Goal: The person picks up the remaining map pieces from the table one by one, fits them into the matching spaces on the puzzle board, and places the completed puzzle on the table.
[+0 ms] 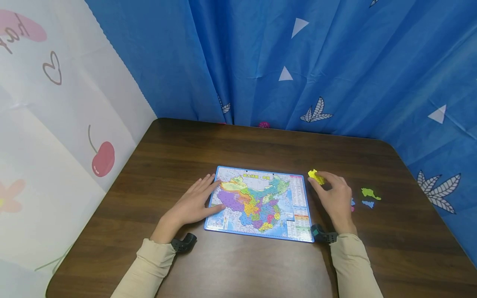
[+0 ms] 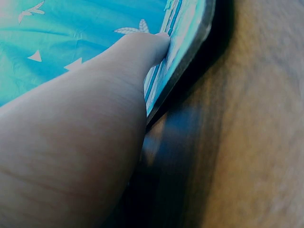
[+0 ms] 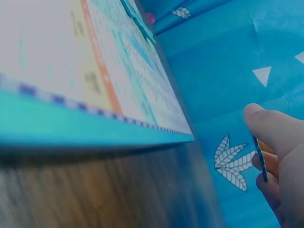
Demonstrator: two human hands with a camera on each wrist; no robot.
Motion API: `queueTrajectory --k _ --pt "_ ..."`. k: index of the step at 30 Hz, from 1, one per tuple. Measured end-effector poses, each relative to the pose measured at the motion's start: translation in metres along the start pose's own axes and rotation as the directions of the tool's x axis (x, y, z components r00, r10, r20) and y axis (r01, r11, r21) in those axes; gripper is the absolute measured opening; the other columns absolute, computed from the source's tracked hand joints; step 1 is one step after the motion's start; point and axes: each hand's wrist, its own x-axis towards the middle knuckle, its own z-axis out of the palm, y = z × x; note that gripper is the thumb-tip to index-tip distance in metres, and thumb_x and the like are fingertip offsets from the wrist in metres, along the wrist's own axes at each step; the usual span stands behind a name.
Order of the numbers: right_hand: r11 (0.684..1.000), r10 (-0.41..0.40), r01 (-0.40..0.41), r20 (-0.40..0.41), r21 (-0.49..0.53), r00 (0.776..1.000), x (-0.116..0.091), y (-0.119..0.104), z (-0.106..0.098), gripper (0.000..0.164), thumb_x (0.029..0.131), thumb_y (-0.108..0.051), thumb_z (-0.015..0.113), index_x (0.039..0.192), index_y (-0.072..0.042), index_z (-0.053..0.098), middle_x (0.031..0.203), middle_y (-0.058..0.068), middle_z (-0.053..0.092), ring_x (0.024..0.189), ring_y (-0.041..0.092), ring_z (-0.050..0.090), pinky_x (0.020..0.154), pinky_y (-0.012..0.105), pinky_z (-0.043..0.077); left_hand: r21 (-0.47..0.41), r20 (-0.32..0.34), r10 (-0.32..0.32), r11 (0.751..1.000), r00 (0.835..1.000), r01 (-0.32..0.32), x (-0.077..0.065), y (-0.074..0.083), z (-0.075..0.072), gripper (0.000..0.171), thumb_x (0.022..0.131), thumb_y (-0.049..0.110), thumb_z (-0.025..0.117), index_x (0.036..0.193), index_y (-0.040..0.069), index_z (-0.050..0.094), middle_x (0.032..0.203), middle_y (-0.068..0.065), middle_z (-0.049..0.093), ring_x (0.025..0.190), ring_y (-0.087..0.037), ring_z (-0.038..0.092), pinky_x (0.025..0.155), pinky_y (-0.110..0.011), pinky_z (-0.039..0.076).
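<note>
A map puzzle board [image 1: 257, 203] with a blue rim lies on the wooden table, printed with a many-coloured map of China. My left hand [image 1: 193, 203] rests at its left edge, fingers straight, with the thumb on the board's surface. In the left wrist view the thumb [image 2: 154, 47] lies over the board's edge. Just beyond the board's upper right side, my right hand [image 1: 333, 198] pinches a yellow puzzle piece [image 1: 316, 177] between thumb and fingers. The right wrist view shows that piece edge-on as a thin dark strip [image 3: 260, 159].
To the right of my right hand lie a green puzzle piece [image 1: 369, 193] and a blue piece [image 1: 368, 204]. Further blue and pink pieces [image 1: 352, 203] are partly hidden by that hand. A blue curtain [image 1: 261, 62] hangs behind the table, a white printed one [image 1: 56, 124] at the left.
</note>
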Motion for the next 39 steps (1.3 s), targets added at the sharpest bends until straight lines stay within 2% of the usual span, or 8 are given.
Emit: queueTrajectory --k 20,31,39 --pt "0.995 -0.094 0.094 0.013 0.031 0.995 -0.004 -0.013 0.01 0.033 0.089 -0.022 0.083 0.116 -0.005 0.075 0.123 0.016 0.073 0.104 0.034 0.064 0.09 0.055 0.056 -0.003 -0.003 0.005 1.0 1.0 -0.005 -0.001 0.001 0.0 0.089 0.092 0.061 0.064 0.16 0.01 0.037 0.171 -0.013 0.021 0.16 -0.032 0.013 0.129 -0.051 0.014" --pt "0.985 -0.162 0.161 0.015 0.06 0.987 -0.005 -0.021 0.015 0.033 0.085 -0.017 0.086 0.113 -0.003 0.076 0.116 0.016 0.075 0.101 0.032 0.064 0.085 0.047 0.053 0.002 -0.008 0.009 1.0 1.0 -0.009 0.0 0.0 0.001 0.089 0.092 0.061 0.064 0.16 0.011 0.037 0.171 -0.013 0.022 0.16 -0.032 0.014 0.129 -0.051 0.015" --pt "0.984 -0.168 0.165 0.036 0.064 0.985 -0.008 -0.027 0.018 0.034 0.086 -0.02 0.086 0.114 -0.004 0.076 0.117 0.015 0.074 0.103 0.031 0.063 0.088 0.051 0.054 -0.007 -0.008 0.008 1.0 1.0 -0.008 0.0 0.0 0.0 0.089 0.092 0.061 0.064 0.16 0.01 0.037 0.171 -0.013 0.021 0.16 -0.031 0.014 0.13 -0.05 0.014"
